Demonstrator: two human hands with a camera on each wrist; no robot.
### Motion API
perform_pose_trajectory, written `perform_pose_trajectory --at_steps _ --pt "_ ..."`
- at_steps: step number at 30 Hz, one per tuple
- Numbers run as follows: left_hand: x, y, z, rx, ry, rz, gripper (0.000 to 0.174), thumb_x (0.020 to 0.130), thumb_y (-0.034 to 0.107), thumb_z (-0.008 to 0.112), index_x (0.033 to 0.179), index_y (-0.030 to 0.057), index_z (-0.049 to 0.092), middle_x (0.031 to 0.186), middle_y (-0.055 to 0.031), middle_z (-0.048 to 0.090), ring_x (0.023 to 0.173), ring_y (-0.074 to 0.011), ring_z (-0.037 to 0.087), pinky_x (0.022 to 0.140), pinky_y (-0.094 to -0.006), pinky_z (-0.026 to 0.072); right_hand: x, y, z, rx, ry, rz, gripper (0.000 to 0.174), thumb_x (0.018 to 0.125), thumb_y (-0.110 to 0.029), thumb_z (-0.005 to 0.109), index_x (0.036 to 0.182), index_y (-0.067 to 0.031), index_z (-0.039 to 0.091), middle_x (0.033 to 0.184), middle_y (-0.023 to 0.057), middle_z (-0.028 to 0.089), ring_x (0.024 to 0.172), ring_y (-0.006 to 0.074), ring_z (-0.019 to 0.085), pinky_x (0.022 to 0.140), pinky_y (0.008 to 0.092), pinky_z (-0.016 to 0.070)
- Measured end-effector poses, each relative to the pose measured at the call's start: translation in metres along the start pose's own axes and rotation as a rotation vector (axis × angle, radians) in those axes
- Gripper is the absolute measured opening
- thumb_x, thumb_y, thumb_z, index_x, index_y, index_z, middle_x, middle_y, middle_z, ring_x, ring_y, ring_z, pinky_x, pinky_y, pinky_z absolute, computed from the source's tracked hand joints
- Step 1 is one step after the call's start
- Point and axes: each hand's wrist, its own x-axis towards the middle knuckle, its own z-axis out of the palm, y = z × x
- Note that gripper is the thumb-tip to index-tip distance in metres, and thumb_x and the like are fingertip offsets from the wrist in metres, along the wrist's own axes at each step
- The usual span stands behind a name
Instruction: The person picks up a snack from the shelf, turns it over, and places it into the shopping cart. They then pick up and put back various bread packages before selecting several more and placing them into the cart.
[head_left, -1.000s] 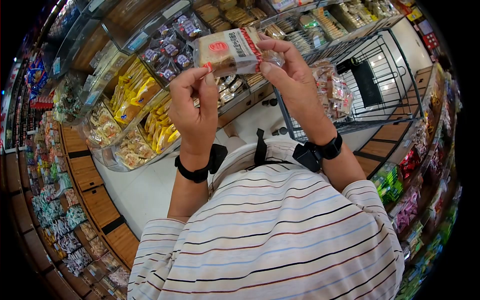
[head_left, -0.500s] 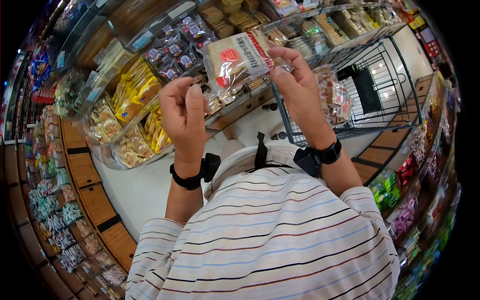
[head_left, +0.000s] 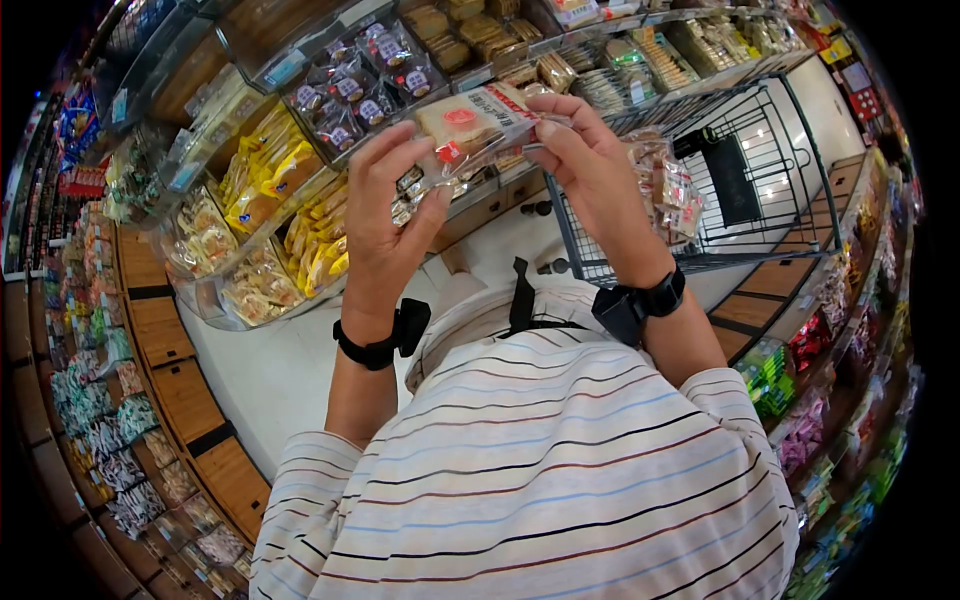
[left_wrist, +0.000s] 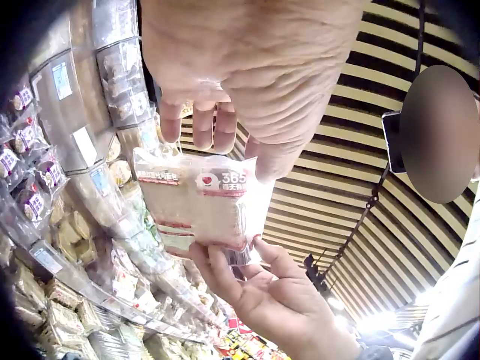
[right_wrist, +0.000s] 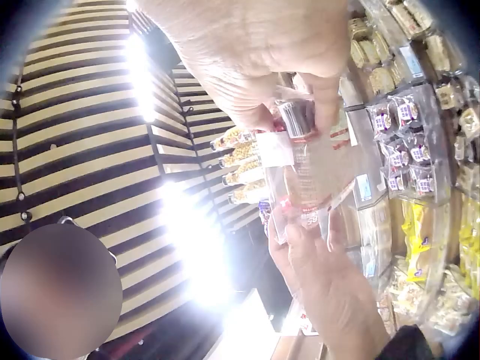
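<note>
A clear plastic pack of sliced bread with a red round label and dark print is held up in front of the shelves. My right hand pinches the wrapper at its right end between thumb and fingers. At the other end my left hand has its thumb and fingers spread apart, fingertips right at the wrapper. In the left wrist view the pack shows its printed back, with the left thumb overlapping one corner. The right wrist view shows the pack end-on, its gathered wrapper in the right fingers.
A shopping cart with several wrapped packs in it stands at the right. Ahead are bins of purple-labelled packs and yellow packs. Sweets shelves run along the left, with more goods at the right.
My left hand pinched the pack's left end at first, then came away to the left, and is now back near it with fingers spread. The pack turned face-up, then tipped flatter. The right hand kept hold.
</note>
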Motion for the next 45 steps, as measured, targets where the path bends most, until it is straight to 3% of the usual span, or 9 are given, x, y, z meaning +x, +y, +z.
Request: perform_pose_trajectory --at_steps 7,15,22,25,37,40,45 --pt "-0.003 -0.012 0.010 -0.226 0.051 -0.154 0.013 0.095 0.011 0.066 0.105 0.0036 0.068 0.107 -0.0104 0.067 0.099 -0.0217 0.064 0.086 -0.0306 0.0498 0.000 -0.002 -0.001 -0.042 -0.104 0.073 0.032 0.099 -0.024 0.060 0.124 -0.0027 0.058 0.111 0.0057 0.063 0.103 0.0139 0.063 0.086 0.0302 0.0566" --pt "-0.005 -0.015 0.015 -0.285 0.060 -0.220 0.015 0.097 0.014 0.064 0.105 0.0017 0.068 0.107 -0.0104 0.067 0.098 -0.0193 0.063 0.087 -0.0297 0.0489 0.001 -0.004 -0.004 -0.165 -0.096 0.033 0.034 0.102 -0.025 0.057 0.126 -0.0022 0.058 0.113 0.0076 0.065 0.101 0.0169 0.066 0.083 0.0322 0.0581" --pt "-0.005 -0.015 0.015 -0.253 0.061 -0.224 0.015 0.097 0.014 0.063 0.105 0.0023 0.068 0.108 -0.0105 0.067 0.099 -0.0198 0.063 0.087 -0.0304 0.0487 0.002 -0.003 -0.004 -0.148 -0.105 0.010 0.038 0.100 -0.027 0.060 0.126 -0.0012 0.058 0.110 0.0069 0.062 0.098 0.0124 0.063 0.080 0.0287 0.0579" --pt "-0.006 -0.014 0.013 -0.235 0.014 -0.224 0.015 0.100 0.010 0.059 0.109 0.0014 0.066 0.114 -0.0087 0.066 0.105 -0.0148 0.061 0.092 -0.0274 0.0475 0.003 -0.003 -0.004 -0.140 -0.113 0.000 0.037 0.100 -0.027 0.060 0.126 -0.0008 0.058 0.110 0.0069 0.062 0.099 0.0123 0.062 0.080 0.0289 0.0579" --pt "-0.006 -0.013 0.013 -0.211 0.017 -0.176 0.013 0.099 0.008 0.059 0.110 0.0018 0.065 0.118 -0.0113 0.064 0.108 -0.0166 0.061 0.092 -0.0285 0.0493 0.004 -0.001 -0.005 -0.156 -0.112 -0.042 0.035 0.101 -0.026 0.058 0.126 -0.0017 0.059 0.111 0.0061 0.063 0.103 0.0128 0.061 0.086 0.0297 0.0569" --pt "-0.005 -0.011 0.017 -0.226 0.081 -0.195 0.012 0.095 0.012 0.066 0.104 0.0038 0.068 0.108 -0.0121 0.068 0.100 -0.0236 0.064 0.088 -0.0326 0.0493 0.005 -0.002 -0.006 -0.164 -0.116 -0.047 0.034 0.101 -0.026 0.057 0.126 -0.0021 0.059 0.112 0.0060 0.063 0.104 0.0133 0.062 0.086 0.0300 0.0567" --pt "-0.005 -0.004 0.016 -0.188 0.053 -0.161 0.012 0.092 0.009 0.068 0.103 0.0044 0.068 0.108 -0.0125 0.068 0.100 -0.0235 0.065 0.085 -0.0325 0.0508 0.007 -0.004 -0.008 -0.167 -0.131 -0.061 0.034 0.103 -0.024 0.053 0.128 -0.0023 0.058 0.117 0.0084 0.063 0.103 0.0145 0.064 0.087 0.0309 0.0565"
